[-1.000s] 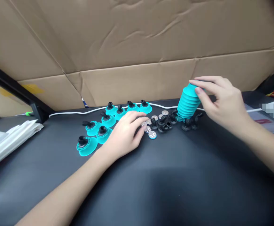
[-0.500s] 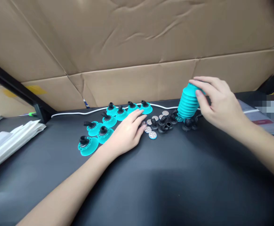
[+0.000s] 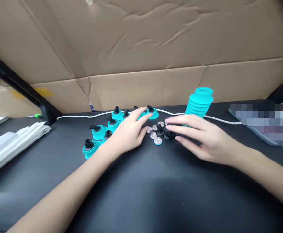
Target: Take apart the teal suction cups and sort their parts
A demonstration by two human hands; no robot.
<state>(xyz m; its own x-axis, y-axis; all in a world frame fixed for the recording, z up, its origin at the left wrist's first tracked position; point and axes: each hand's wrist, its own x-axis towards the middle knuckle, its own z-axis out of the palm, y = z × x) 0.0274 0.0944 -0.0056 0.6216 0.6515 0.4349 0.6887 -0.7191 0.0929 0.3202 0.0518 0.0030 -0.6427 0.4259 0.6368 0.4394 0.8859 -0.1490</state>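
Observation:
My left hand (image 3: 129, 131) hovers over the right side of a group of turquoise cup-shaped pieces with black knobs (image 3: 98, 132), fingers spread and nothing visible in them. Its thumb is near several round silver discs with a swirl pattern (image 3: 158, 141). My right hand (image 3: 202, 137) reaches over a cluster of black knob-like parts (image 3: 168, 134), its fingers apart at their right side. Whether a fingertip touches one I cannot tell. Behind this hand stands a tall stack of turquoise cups (image 3: 199, 102), tilted slightly right, its lower end partly hidden by the hand.
A white cable (image 3: 83, 116) runs along the back of the black table (image 3: 141, 194), before a cardboard wall (image 3: 131, 87). White paper or bags (image 3: 22, 145) lie at the left beside a black frame post (image 3: 46, 115). A flat item (image 3: 258, 129), partly blurred, lies at the right.
My right hand has left the top of the turquoise stack and moved down and left to the black parts. My left hand stays nearly in place. The view has shifted slightly.

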